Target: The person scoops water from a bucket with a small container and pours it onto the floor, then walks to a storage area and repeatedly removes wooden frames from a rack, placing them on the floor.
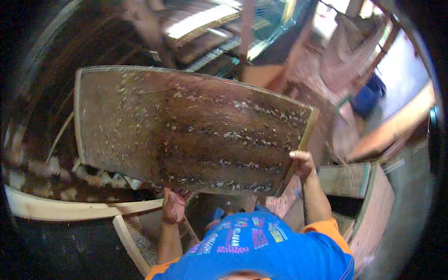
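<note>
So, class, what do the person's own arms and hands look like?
The left hand and right hand are bare, with no gloves visible. The forearms are uncovered too, below short orange sleeves. The shirt is blue, with pink, white and yellow print.

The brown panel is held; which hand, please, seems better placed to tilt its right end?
Probably the right hand: it grips the brown panel at that end; the left hand is farther, at the lower edge.
</note>
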The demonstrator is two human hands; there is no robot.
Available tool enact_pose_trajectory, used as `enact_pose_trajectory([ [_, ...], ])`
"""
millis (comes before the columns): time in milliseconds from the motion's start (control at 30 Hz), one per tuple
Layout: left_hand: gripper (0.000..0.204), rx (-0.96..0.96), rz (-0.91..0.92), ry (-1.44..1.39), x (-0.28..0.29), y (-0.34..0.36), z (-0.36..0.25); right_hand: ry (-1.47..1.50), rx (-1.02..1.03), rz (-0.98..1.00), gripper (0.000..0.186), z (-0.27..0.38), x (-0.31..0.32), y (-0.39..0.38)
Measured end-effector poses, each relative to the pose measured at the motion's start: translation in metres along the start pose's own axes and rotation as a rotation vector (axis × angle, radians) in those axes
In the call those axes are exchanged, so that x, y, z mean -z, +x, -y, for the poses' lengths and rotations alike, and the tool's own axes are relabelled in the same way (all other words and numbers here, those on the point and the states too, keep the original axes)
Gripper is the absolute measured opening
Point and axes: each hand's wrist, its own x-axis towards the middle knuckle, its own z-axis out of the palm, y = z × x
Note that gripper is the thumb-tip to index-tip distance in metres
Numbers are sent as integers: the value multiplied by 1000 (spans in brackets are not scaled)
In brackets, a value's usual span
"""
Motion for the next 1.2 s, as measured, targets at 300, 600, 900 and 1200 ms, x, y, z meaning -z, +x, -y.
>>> enact_pose_trajectory([
  [300, 52, 790, 108, 796, 74, 104, 24, -557, 234, -313, 27, 41, -65, -61],
  [600, 56, 928, -30, 1217, 147, 141, 22, -786, -101, -927, 39, -38, -67, -37],
  [900, 36, 996, 10, 1110, 277, 79, 29, -852, -636, -1359, 38, -63, 83, -136],
  [1200, 39, 1011, -255, 989, 152, 134, 59, -910, -819, -1414, 48, -90, 148, -191],
])
